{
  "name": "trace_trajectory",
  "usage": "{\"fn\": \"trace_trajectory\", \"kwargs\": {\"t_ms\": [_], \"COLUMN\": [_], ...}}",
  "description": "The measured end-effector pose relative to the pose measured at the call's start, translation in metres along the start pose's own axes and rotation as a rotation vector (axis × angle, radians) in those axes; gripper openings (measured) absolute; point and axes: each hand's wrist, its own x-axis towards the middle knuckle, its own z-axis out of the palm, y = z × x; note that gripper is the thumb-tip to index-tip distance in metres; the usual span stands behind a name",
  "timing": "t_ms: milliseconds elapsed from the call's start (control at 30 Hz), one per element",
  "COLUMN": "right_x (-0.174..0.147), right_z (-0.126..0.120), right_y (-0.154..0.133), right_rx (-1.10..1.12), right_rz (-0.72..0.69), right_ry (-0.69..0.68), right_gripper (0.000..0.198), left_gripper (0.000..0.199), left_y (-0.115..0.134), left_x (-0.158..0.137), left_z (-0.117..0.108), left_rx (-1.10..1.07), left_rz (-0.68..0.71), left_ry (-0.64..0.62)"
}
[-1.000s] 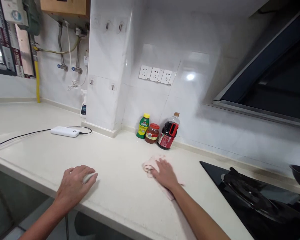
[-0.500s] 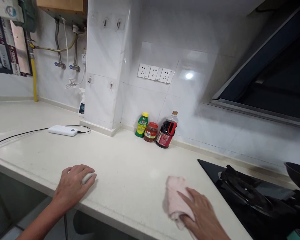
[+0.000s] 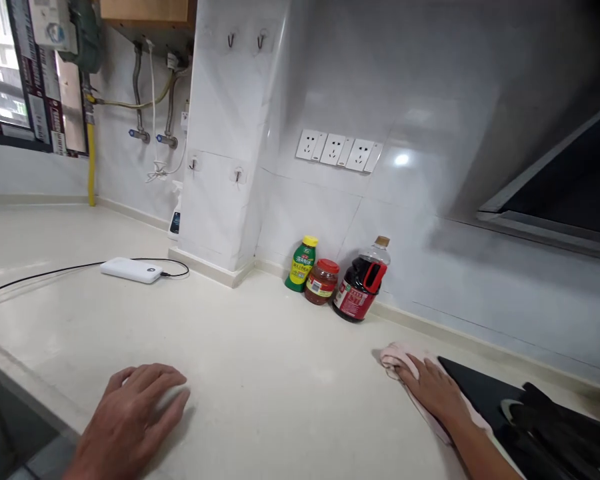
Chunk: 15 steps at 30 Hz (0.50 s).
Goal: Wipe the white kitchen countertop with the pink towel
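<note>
On the cream countertop [image 3: 260,387], my right hand [image 3: 437,390] presses a pale pink cloth [image 3: 397,355] flat beside the left edge of the black cooktop [image 3: 473,380]. Part of the cloth trails out under the wrist. My left hand [image 3: 133,417] rests at the lower left, its fingers curved over a small pale rounded object [image 3: 169,401]. Most of that object is hidden under the palm, so its kind cannot be told.
Against the wall stand a green bottle with a yellow cap [image 3: 301,265], a red-lidded jar [image 3: 321,283] and a dark sauce bottle [image 3: 359,287]. A white power bank [image 3: 131,269] with a black cable lies left. A spray bottle [image 3: 175,217] stands behind the pillar. The range hood [image 3: 565,193] overhangs at right.
My right hand has slid the cloth away from me towards the wall, along the cooktop's edge. My left hand stays on the pale object. The camera view has shifted.
</note>
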Motion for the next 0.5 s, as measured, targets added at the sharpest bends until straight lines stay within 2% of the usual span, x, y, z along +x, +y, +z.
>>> {"fn": "trace_trajectory", "kwargs": {"t_ms": [133, 267, 400, 500], "right_x": [0.028, 0.017, 0.0, 0.009], "right_z": [0.008, 0.005, -0.003, -0.008], "right_y": [-0.054, -0.117, -0.171, -0.206], "right_rx": [0.01, 0.027, 0.059, 0.091], "right_rz": [-0.1, -0.268, -0.447, -0.509], "right_ry": [-0.029, -0.031, -0.038, -0.034], "right_gripper": [0.076, 0.077, 0.072, 0.069], "left_gripper": [0.015, 0.015, 0.016, 0.016], "left_y": [-0.005, -0.005, 0.004, 0.009], "left_x": [-0.001, -0.001, 0.0, 0.0], "left_z": [0.001, 0.0, -0.002, -0.005], "left_rx": [0.006, 0.009, -0.023, -0.056], "left_rz": [0.06, 0.108, 0.069, 0.059], "left_ry": [-0.004, -0.022, -0.016, 0.002]}}
